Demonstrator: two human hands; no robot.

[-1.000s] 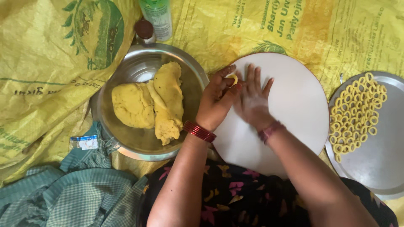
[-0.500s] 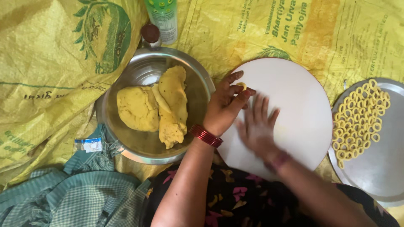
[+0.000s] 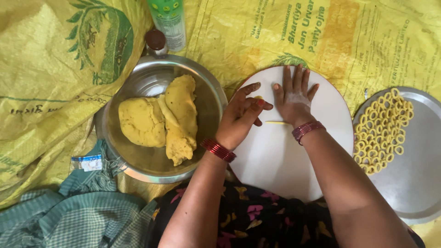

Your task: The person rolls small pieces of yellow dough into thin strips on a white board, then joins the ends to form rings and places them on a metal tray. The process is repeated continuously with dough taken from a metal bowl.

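Observation:
My left hand (image 3: 240, 118) rests at the left edge of a round white board (image 3: 275, 160), its fingertips pinched on a small bit of yellow dough (image 3: 258, 98). My right hand (image 3: 294, 97) lies flat on the board's far part with fingers spread. A thin rolled dough strand (image 3: 277, 122) lies on the board just below that palm. Both wrists carry red bangles. Left of the board a steel bowl (image 3: 216, 92) holds two large lumps of yellow dough (image 3: 142, 121).
At the right, a steel plate (image 3: 413, 193) carries several small dough rings (image 3: 381, 133). A green bottle (image 3: 169, 23) and a small brown-capped bottle (image 3: 156, 41) stand behind the bowl. A green checked cloth (image 3: 69, 211) lies at the lower left. Yellow sacking (image 3: 46, 69) covers the floor.
My right hand has slid away from me across the board, from next to the left hand to flat at the far side, leaving a thin strand behind it. The left hand stayed put.

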